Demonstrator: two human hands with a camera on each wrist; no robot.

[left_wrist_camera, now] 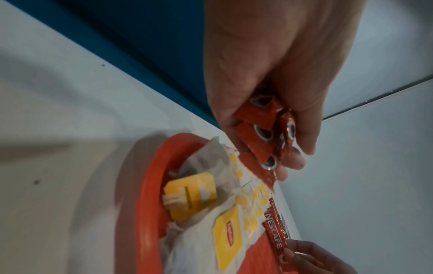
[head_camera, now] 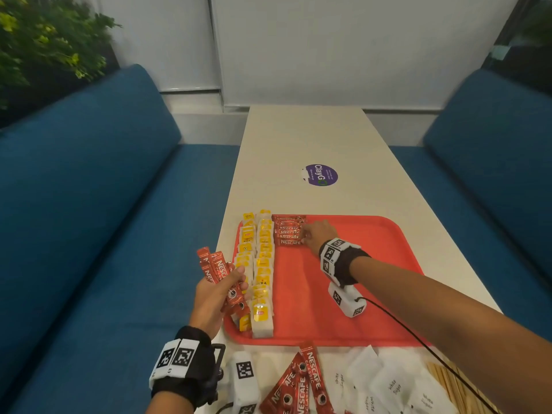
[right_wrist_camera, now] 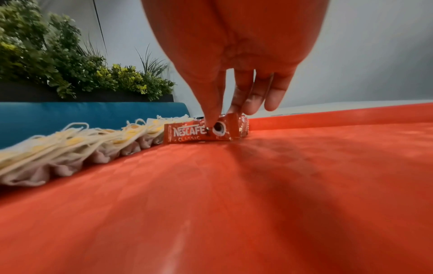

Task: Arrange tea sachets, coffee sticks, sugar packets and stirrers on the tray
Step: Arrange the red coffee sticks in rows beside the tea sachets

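A red tray holds two columns of yellow-and-white tea sachets along its left side. Beside them at the far end lies a short row of red coffee sticks. My right hand reaches across the tray and pinches the right end of the nearest coffee stick between thumb and forefinger; the stick lies on the tray floor. My left hand hovers over the tray's left rim and grips a bundle of coffee sticks.
On the white table in front of the tray lie loose coffee sticks, white sugar packets and wooden stirrers. A purple sticker sits farther back. Blue benches flank the table.
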